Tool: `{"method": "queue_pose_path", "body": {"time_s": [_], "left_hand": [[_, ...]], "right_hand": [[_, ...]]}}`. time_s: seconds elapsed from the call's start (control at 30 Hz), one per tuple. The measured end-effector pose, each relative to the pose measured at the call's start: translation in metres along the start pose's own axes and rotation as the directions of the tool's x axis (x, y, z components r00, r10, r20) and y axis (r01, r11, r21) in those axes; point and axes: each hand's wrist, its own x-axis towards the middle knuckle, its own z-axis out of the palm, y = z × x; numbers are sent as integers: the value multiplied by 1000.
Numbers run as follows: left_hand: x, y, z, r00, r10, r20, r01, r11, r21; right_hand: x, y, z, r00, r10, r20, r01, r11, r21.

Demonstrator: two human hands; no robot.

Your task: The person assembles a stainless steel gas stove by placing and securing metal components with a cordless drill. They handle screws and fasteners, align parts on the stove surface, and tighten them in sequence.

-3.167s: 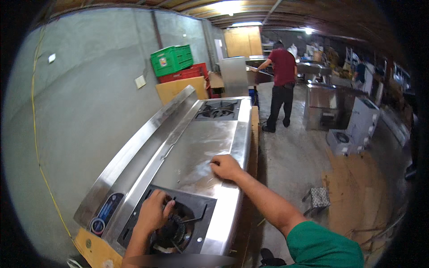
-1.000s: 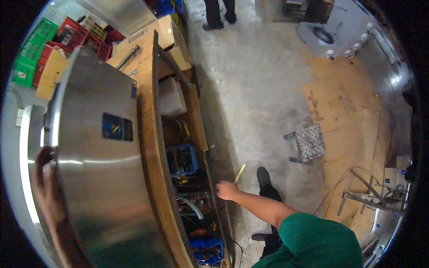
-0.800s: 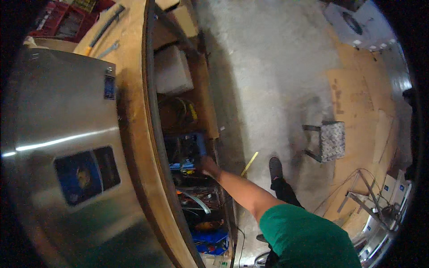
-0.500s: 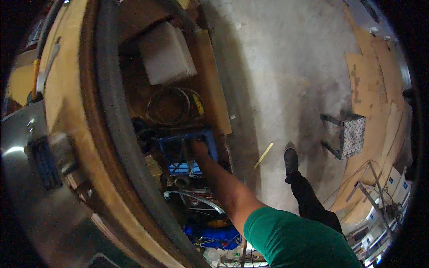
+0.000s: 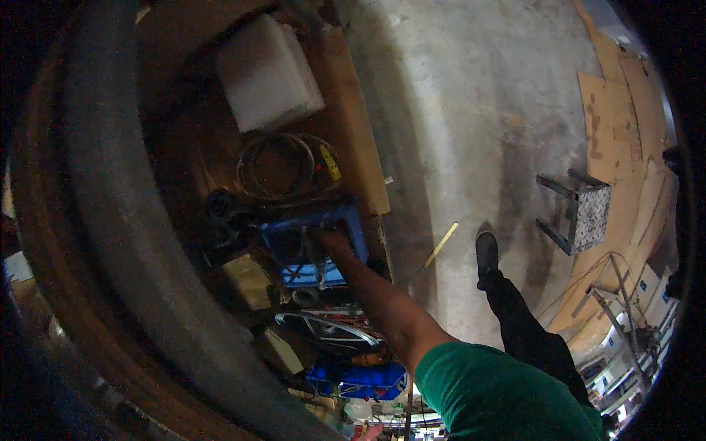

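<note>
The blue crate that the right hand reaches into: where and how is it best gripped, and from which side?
Probably by the blue crate's rim, on the wall facing the grey floor, coming from that side in a hook grip; this edge lies mostly exposed, while dark clutter crowds the opposite wall. Its dark inside hides what the right hand holds.

R hand [image 5: 334,241] is reaching in crate [image 5: 356,226]; coil [image 5: 240,167] is lying just past crate, block [image 5: 268,77] sitting beyond coil. Bin [image 5: 353,378] is sitting on crate's near side, apart. To R, strip [image 5: 441,245] is lying on flr [image 5: 456,110] btwn crate & shoe [image 5: 486,251]; stool [image 5: 591,218] standing farther R, nr cardboard [image 5: 607,121].
</note>
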Motion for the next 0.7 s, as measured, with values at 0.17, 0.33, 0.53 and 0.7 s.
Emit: {"method": "queue_pose_path", "body": {"time_s": [0.17,0.33,0.53,0.7], "left_hand": [[7,3,2,999,-14,36,14,1000,-8],[11,6,6,999,-10,45,11,1000,-16],[11,5,6,998,-19,52,19,1000,4],[17,6,11,997,-4,77,4,1000,2]], "right_hand": [[15,0,-16,973,196,121,-159,952,-261],[14,5,-10,945,326,-30,-310,921,237],[-17,-22,-2,960,210,-185,-179,969,171],[-19,-20,-16,985,-77,-153,82,996,31]]}}
